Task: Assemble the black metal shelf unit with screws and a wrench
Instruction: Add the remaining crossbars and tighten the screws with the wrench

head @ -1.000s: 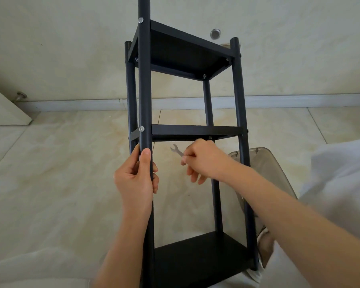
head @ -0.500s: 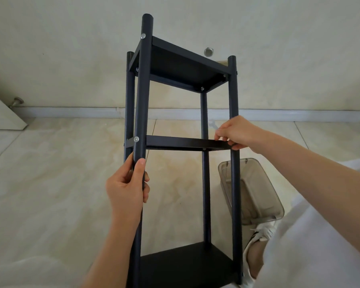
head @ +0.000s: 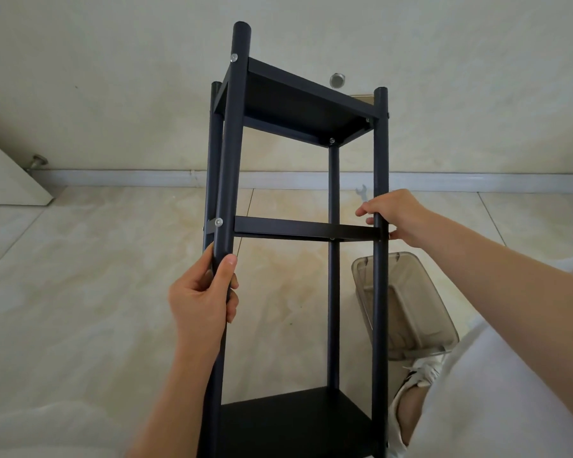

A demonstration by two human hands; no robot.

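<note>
Beige tiled floor (head: pixel 96 292) — both hands grip shelf unit (head: pixel 298 104) posts: left hand (head: pixel 202 299), right hand (head: pixel 391 213).

Place: a room in a home, I'd say.
Floor: glossy beige tiles (head: pixel 113 259) under me.
Wall: plain cream, white baseboard (head: pixel 129 178), door stopper (head: pixel 37 160).
</note>
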